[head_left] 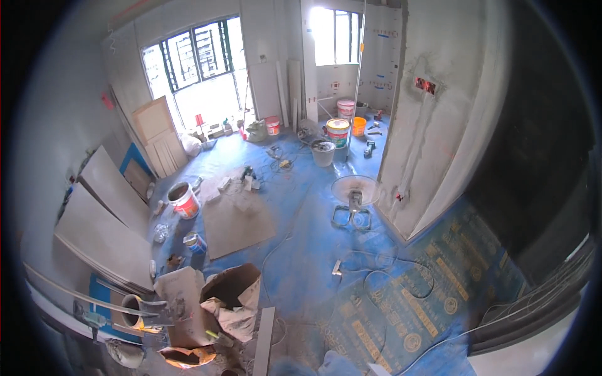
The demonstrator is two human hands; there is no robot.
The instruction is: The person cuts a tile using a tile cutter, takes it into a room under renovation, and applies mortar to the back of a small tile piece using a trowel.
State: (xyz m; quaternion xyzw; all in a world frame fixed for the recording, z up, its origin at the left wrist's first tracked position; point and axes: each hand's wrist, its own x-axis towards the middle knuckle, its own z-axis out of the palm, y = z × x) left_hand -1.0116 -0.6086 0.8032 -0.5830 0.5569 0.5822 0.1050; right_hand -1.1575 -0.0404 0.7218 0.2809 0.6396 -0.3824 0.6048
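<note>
Neither my left hand nor my right hand shows in the head view, so what they hold cannot be seen. At the lower edge is a blurred pale blue shape (338,363), too indistinct to name, with the end of a whitish flat piece (379,370) beside it. Left of these, a long narrow grey strip (264,341) points away from me. Beyond it stands an open brown paper sack (251,282), next to a dusty cardboard-like panel (179,297). An orange-rimmed open bag (188,357) lies at the lower left.
Blue sheeting (307,250) covers much of the floor, with a loose cable (433,282) on the right. A round-topped lamp or fan-like stand (355,199) is near the wall corner. Buckets (185,202), leaning boards (103,232) and a flat grey board (238,225) lie around.
</note>
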